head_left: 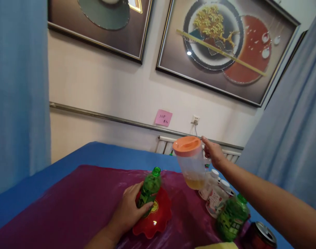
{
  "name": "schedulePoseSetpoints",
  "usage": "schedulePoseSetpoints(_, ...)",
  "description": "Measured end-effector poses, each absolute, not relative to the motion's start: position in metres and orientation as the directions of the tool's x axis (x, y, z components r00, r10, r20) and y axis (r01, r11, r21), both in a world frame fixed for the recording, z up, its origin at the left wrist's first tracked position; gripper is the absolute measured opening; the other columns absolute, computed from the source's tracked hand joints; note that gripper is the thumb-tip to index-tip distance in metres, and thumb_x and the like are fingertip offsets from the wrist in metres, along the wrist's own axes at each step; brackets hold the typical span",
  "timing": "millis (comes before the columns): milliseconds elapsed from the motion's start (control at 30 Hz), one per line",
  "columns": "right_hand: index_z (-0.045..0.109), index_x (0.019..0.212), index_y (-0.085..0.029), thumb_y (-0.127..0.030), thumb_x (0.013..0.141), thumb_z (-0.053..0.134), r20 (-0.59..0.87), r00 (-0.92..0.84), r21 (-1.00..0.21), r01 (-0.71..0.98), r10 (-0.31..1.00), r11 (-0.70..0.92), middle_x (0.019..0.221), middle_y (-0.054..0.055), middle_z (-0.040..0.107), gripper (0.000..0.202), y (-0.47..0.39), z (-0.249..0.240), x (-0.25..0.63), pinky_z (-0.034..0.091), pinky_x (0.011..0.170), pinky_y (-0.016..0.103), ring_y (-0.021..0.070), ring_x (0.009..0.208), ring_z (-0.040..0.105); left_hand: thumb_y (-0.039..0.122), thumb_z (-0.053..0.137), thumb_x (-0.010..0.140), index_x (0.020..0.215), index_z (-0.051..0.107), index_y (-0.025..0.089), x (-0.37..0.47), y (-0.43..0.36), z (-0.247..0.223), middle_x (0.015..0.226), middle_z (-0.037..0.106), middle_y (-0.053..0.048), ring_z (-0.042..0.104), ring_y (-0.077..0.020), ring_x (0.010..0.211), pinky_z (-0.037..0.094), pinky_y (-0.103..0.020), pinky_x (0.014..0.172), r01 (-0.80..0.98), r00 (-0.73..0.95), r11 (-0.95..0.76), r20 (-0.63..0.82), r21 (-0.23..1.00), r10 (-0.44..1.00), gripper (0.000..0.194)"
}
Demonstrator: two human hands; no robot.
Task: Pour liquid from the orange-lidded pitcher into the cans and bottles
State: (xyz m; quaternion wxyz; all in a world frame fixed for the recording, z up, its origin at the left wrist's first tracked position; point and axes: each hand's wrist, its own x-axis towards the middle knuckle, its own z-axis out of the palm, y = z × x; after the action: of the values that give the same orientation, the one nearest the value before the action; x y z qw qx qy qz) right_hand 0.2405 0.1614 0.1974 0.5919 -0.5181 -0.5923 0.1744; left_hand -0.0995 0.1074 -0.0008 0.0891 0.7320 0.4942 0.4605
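Note:
My left hand [130, 207] is wrapped round a green plastic bottle [150, 188] with no cap on its mouth. The bottle stands over a red scalloped dish [163, 211], leaning slightly right; whether its base touches the dish is hidden by my fingers. My right hand [212, 150] grips the handle of a clear plastic pitcher [185, 166] with an orange lid. Some yellowish liquid lies in the bottom of the pitcher, which is tilted a little and held up to the right of the green bottle.
White-capped bottles [217, 200], a larger green bottle [232, 218] and a dark can [261, 235] stand at the right on the purple plastic sheet [90, 200]. A yellow item [217, 245] shows at the bottom edge. Behind are a radiator [164, 145] and a wall rail [108, 117].

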Motion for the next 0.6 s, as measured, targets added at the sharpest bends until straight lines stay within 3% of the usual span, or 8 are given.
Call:
schedulePoseSetpoints(167,0.035,0.051,-0.026,-0.073,0.072,0.066,0.487,0.155,-0.813,0.439,0.859,0.382,0.042,-0.007,0.033,0.06,0.156,0.23,0.235,0.025,0.041,0.026,0.0088,0.04,0.029,0.043,0.08,0.067,0.127,0.066,0.025,-0.099,0.104,0.001,0.122,0.073,-0.011,0.067,-0.0352,0.112,0.052,-0.05,0.1,0.618,0.088,-0.509,0.59,0.599,0.802,0.063)
schedulePoseSetpoints(600,0.031,0.049,-0.025,-0.082,0.073,0.06,0.572,-0.157,-0.579,0.617,0.805,0.532,0.047,-0.007,0.024,0.068,0.148,0.258,0.201,0.019,0.045,0.026,0.0082,0.047,0.022,0.036,0.081,0.064,0.127,0.065,0.028,-0.095,0.095,0.006,0.121,0.073,-0.008,0.065,-0.0343,0.111,0.05,-0.047,0.101,0.598,0.134,-0.545,0.597,0.587,0.791,0.065)
